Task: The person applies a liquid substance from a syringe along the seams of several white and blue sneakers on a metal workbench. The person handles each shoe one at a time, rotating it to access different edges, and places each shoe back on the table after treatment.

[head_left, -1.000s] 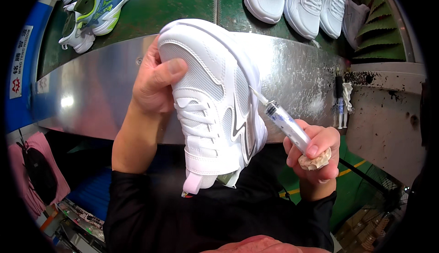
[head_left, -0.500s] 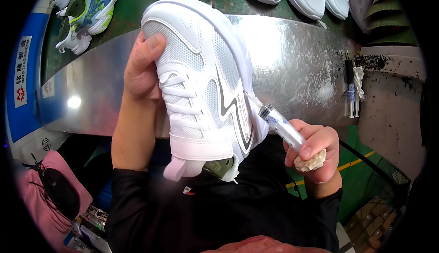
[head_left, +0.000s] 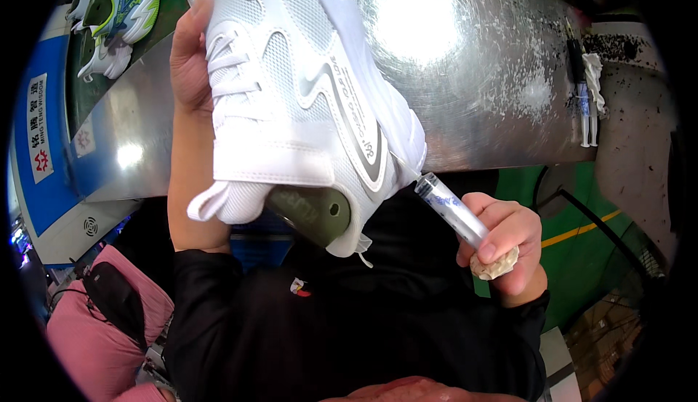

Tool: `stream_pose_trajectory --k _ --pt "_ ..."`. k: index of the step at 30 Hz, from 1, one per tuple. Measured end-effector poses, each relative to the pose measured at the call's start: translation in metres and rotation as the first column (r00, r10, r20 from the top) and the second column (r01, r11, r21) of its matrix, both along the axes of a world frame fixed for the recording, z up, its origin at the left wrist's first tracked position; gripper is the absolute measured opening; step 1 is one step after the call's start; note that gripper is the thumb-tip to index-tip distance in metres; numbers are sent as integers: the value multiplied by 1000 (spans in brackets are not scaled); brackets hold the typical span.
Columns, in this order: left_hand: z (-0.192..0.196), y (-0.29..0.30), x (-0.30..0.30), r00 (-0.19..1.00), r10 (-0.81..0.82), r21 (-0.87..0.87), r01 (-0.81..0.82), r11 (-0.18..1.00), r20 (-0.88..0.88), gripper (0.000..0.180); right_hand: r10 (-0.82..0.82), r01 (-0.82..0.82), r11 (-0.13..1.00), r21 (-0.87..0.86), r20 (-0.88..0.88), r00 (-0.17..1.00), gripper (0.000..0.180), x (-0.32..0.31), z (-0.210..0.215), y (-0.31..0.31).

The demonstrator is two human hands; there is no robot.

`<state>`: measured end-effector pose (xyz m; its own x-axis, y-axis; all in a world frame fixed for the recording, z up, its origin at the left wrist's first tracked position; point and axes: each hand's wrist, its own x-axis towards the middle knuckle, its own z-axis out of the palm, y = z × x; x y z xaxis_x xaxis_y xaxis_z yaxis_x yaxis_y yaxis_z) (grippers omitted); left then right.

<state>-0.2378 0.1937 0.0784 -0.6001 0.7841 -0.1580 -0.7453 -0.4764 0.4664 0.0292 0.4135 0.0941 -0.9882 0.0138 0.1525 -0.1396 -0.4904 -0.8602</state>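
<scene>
A white sneaker [head_left: 309, 60] is held up before me, its toe pointing away and its pull tab toward me. My left hand [head_left: 193, 67] grips its left side near the toe, thumb on the upper and the other fingers mostly hidden. In its heel opening shows a dark green shoe last [head_left: 313, 213]. My right hand [head_left: 512, 242] is closed round a clear syringe [head_left: 452, 209], with a cream-coloured lump [head_left: 496, 263] at its rear end. The syringe's thin tip meets the seam between upper and sole near the heel.
Beneath the sneaker runs a scratched metal bench top [head_left: 465, 60]. More syringes [head_left: 587, 107] lie at its right end. Blue-and-green sneakers [head_left: 134, 9] stand at the far left by a blue panel [head_left: 47, 122]. A person in pink [head_left: 87, 329] is at lower left.
The sneaker has turned and shifted left, bringing more of its heel opening into view. The syringe tip now sits nearer the heel along the sole seam. My right hand has barely moved.
</scene>
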Motion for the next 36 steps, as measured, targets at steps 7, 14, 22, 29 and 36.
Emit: stream_pose_trajectory --k 7,14,22,29,36 --pt "0 4 4 999 35 -22 -36 999 -38 53 -19 17 999 -38 -49 999 44 7 -14 0" --pt "11 -22 16 986 145 -412 -168 896 -87 55 5 -6 1000 -31 -32 999 43 13 -22 1" --pt "16 -106 38 948 128 -656 -294 695 -290 53 0 26 990 137 -182 983 38 -5 -28 -4" --pt "12 -167 94 924 148 -697 -366 617 -353 53 -33 91 957 275 -207 978 32 -19 -29 -22" --pt "16 -144 170 987 156 -635 -149 758 -44 78 8 54 930 363 -168 986 34 -20 -22 -23"
